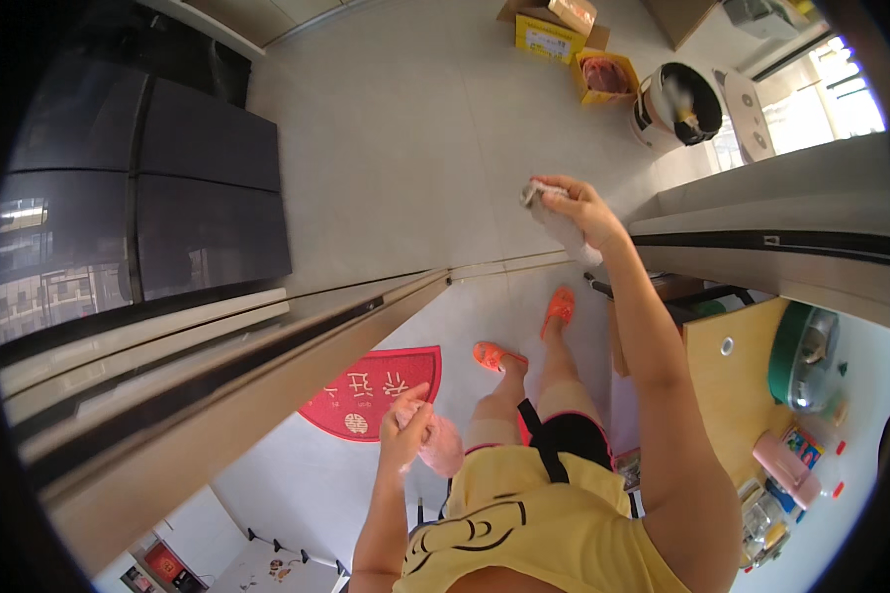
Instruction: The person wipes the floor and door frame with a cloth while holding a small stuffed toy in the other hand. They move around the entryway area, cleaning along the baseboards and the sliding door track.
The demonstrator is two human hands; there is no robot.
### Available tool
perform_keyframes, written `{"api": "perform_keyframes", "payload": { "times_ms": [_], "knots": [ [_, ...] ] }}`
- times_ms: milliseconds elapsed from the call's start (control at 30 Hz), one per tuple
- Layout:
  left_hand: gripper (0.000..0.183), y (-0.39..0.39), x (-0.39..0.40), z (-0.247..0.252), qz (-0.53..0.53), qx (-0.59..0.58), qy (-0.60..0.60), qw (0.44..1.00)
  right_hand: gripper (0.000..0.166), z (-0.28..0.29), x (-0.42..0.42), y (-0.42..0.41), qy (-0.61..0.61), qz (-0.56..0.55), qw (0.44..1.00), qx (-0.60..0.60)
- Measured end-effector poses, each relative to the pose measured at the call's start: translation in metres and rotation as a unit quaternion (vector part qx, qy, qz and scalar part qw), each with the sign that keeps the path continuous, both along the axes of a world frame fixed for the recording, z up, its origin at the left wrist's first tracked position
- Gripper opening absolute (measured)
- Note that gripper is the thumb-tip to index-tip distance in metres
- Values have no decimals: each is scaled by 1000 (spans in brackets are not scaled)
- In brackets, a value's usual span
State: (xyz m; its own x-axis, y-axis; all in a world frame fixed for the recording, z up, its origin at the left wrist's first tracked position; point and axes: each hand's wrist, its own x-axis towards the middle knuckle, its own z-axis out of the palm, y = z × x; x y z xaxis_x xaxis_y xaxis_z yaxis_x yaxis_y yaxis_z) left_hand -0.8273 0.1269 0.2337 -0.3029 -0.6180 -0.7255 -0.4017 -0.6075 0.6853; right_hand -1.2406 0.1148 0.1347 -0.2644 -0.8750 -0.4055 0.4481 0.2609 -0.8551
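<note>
In my left hand (408, 434) hangs a bunched pink cloth (442, 448), at waist height left of my yellow shirt. My right hand (584, 211) is stretched out ahead and grips a crumpled whitish-grey cloth (560, 226), whose lower end dangles below the wrist. Its exact kind cannot be told. Beneath my hands, the metal floor track (515, 264) of a sliding door crosses the tiles. My feet in orange slippers (561, 310) stand just behind that track.
A door frame (267, 378) slants at left beside a dark refrigerator (211, 193) and a red doormat (378, 385). Ahead right are yellow cardboard boxes (549, 37) and a lined trash bin (675, 111). To my right, a wooden table (727, 385) holds a pink bottle (786, 468) and containers.
</note>
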Motion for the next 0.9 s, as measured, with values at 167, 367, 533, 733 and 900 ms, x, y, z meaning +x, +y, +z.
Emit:
{"api": "perform_keyframes", "payload": {
  "times_ms": [167, 367, 533, 733, 900],
  "knots": [
    [39, 1, -32, -106, -46, 102, 41, 993, 38, -159, -3, 14, 142, 74, 972, 175],
    [35, 16, -73, -264, -182, 85, 60, 978, 29, -301, -20, 58, 321, 132, 905, 248],
    [35, -3, -79, -343, -225, 66, 56, 970, 22, -388, 39, 37, 365, 201, 886, 204],
    [39, -37, -108, -412, -274, 16, 114, 955, 19, -529, 148, 15, 378, 262, 873, 161],
    [44, -46, -136, -454, -345, 26, 194, 918, 34, -606, 218, -3, 362, 198, 884, 219]
  ]
}}
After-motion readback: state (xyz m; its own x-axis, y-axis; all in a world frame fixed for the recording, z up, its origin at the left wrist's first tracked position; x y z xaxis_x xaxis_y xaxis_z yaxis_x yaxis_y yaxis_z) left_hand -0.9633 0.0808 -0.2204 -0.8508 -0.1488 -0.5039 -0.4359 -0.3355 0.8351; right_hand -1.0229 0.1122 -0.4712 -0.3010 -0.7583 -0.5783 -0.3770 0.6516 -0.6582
